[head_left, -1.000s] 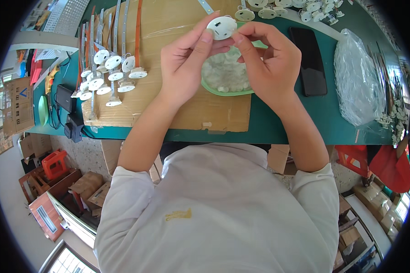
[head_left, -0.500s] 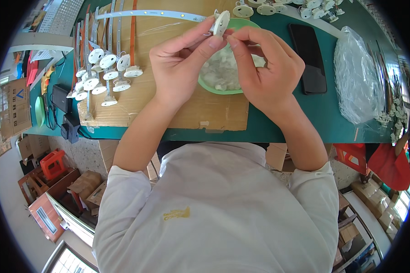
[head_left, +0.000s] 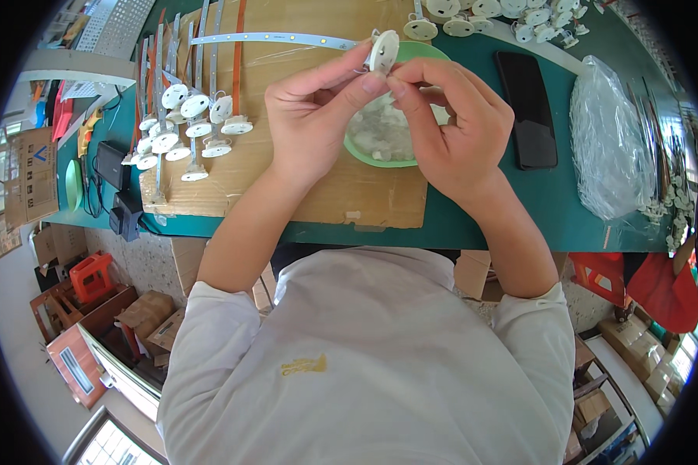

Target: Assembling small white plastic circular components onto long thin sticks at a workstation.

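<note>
Over the cardboard sheet (head_left: 318, 198), my left hand (head_left: 310, 116) grips a white round disc (head_left: 385, 53) with small holes, standing on edge between thumb and fingers. A pale LED strip (head_left: 271, 37) with yellow dots runs left from the disc's back. My right hand (head_left: 461, 124) is closed in a pinch at the disc's lower right edge. Whatever is between those fingertips is too small to make out. Below and partly behind both hands sits a light green bowl (head_left: 380, 162) holding small whitish pieces (head_left: 384, 128).
Several strips with white discs (head_left: 196, 105) lie at left on the cardboard. A black phone (head_left: 526, 108) and a clear plastic bag (head_left: 609, 147) lie at right on the green table (head_left: 481, 225). More white discs (head_left: 457, 25) are at the far side. Black adapters (head_left: 124, 213) sit at left.
The whole view has shifted slightly, so the table things appear lower. The disc has turned a little more toward me. Both hands stay at it, the right fingertips closer to its lower edge.
</note>
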### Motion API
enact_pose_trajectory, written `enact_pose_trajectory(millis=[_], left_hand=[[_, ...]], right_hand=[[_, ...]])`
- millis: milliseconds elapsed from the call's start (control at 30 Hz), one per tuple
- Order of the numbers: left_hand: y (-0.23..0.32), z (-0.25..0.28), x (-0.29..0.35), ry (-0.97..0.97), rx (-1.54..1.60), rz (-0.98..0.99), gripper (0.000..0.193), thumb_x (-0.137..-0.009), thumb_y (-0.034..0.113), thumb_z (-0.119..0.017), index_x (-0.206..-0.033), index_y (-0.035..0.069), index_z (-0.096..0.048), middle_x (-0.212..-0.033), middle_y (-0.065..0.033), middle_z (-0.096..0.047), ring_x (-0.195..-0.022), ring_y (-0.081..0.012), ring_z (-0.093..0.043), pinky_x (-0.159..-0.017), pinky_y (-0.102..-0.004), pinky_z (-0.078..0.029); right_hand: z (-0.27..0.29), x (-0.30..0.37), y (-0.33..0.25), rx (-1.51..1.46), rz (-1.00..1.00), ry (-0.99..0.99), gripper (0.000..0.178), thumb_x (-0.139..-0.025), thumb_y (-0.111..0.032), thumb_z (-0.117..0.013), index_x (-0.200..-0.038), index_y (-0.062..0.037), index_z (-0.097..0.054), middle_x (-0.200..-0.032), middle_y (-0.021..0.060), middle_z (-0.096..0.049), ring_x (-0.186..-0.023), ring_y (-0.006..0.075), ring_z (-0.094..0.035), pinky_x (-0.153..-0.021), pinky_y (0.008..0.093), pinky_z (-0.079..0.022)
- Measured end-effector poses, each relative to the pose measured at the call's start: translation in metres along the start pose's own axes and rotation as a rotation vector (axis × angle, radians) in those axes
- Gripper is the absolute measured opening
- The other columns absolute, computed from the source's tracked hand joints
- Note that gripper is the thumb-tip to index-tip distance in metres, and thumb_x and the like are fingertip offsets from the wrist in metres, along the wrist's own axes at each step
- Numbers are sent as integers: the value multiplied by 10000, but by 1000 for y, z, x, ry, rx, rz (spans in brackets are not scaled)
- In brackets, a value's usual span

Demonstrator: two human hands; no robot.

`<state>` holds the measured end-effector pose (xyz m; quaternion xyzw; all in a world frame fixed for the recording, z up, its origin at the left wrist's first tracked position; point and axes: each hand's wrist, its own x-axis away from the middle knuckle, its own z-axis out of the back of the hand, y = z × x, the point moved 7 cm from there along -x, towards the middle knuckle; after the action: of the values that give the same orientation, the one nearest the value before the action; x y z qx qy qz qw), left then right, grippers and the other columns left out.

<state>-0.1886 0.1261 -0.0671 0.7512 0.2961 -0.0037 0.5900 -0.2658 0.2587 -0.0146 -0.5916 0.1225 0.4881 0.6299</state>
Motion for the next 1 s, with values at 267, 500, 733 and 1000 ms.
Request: enact_pose_trajectory(millis=[267,500,733,1000], left_hand=[[3,-1,1,0,16,-28,355,-941,-106,-565,-1292,-57,-586,-1236,-230,-643,-1122,-304,-657,-993,-459,-568],[5,0,3,71,51,-32,344,-835,-100,-726,-1167,-13,-702,-992,-148,-745,-891,-144,-708,-809,-259,-574],[13,-4,3,83,-11,-99,317,-837,-111,-716,-1148,-53,-695,-1054,-172,-729,-910,-173,-712,-832,-290,-588],[29,-7,3,80,-250,-231,259,-860,-22,-730,-1119,-28,-716,-950,-126,-753,-837,-144,-726,-752,-267,-595]], right_hand=[[0,1,3,-68,-120,-21,85,-831,32,-701,-904,-5,-682,-855,96,-707,-707,186,-695,-640,274,-603],[3,-1,2,-77,-82,-21,90,-831,38,-698,-912,3,-683,-846,103,-711,-697,186,-695,-626,270,-587],[-3,-2,3,-77,-56,-26,97,-830,48,-687,-909,-7,-679,-810,101,-703,-655,189,-682,-602,255,-542],[-10,3,2,-82,-150,-68,106,-877,46,-632,-962,9,-683,-864,114,-712,-727,171,-691,-647,274,-553]])
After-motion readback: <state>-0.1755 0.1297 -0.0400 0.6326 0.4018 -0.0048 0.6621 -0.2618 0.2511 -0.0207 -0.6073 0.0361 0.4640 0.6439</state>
